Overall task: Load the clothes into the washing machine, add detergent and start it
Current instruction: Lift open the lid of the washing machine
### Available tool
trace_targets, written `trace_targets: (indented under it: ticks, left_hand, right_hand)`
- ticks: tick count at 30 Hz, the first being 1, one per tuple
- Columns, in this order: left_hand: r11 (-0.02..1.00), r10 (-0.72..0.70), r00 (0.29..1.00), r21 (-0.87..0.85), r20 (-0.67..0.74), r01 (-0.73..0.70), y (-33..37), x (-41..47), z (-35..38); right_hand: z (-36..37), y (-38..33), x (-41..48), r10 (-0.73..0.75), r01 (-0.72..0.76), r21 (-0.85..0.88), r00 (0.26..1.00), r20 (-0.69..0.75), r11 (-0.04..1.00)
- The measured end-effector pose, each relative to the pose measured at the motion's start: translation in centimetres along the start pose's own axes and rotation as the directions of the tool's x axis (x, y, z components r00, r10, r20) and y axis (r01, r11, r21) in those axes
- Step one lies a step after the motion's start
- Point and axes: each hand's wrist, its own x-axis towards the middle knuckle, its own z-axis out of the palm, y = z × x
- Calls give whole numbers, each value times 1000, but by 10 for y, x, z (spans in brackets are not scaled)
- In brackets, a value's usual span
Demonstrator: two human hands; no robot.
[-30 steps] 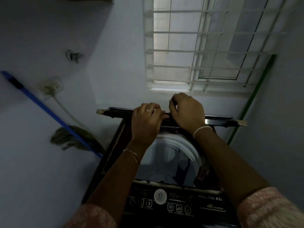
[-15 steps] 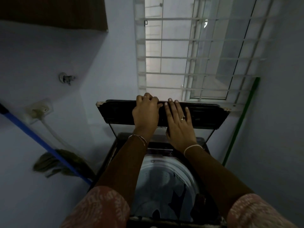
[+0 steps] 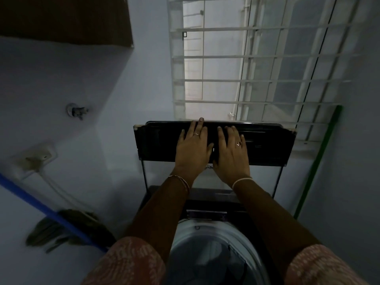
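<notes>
Pushing the folded lid up and back | my left hand and right hand now lie flat, fingers straight, no longer gripping its edge | drum below stands open, clothes inside | detergent next, I judge.

Hands on lid, above drum.

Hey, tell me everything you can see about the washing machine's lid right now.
The lid is a wide, glossy black panel, probably plastic or glass, with pale caps on its top corners. It stands raised, near upright, before the window grille, on thin dark side rails above the open tub. The left hand and right hand press flat on its middle, fingers straight.
</notes>
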Motion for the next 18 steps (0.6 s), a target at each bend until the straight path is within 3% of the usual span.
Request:
trace_targets:
  ticks: [18]
  left_hand:
    - [999, -17, 988, -43, 152, 24, -24, 66, 69]
  right_hand:
    - [59, 19, 76, -2, -10, 73, 986, 164, 997]
